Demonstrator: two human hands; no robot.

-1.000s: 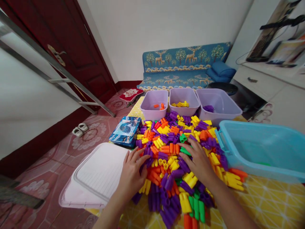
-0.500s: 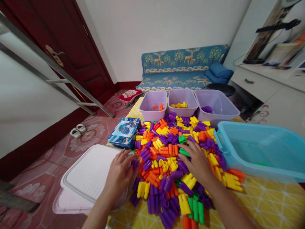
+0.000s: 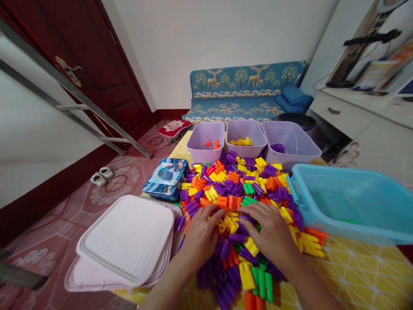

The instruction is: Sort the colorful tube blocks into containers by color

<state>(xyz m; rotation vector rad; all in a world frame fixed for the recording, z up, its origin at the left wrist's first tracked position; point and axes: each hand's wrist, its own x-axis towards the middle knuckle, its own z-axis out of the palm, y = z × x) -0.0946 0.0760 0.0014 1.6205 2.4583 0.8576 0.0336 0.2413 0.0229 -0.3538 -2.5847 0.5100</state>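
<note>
A heap of orange, yellow, purple and green plastic finger-shaped toy pieces (image 3: 237, 239) covers the middle of the table. My left hand (image 3: 201, 230) lies over the heap's left part, fingers loosely stretched, with their tips near some orange pieces (image 3: 232, 202). Across from it, my right hand (image 3: 271, 226) rests open on the heap, its fingertips close to green pieces (image 3: 249, 201). Neither hand shows a piece held in it, though the pieces under the palms are hidden. Beyond the heap stand a lilac bin with orange pieces (image 3: 205, 156), one with yellow (image 3: 247, 150) and one with purple (image 3: 298, 157).
At right stands a turquoise tub (image 3: 348, 228). White lids (image 3: 129, 241) lie stacked at left, behind them a blue tin box (image 3: 164, 178). The tablecloth (image 3: 358, 275) is yellow. A metal ladder (image 3: 106, 129) leans at left, and a patterned sofa (image 3: 241, 107) stands behind.
My left hand has moved right, from the edge of the white lids onto the heap, closer to my right hand. My right hand has shifted slightly down. The view has turned a little.
</note>
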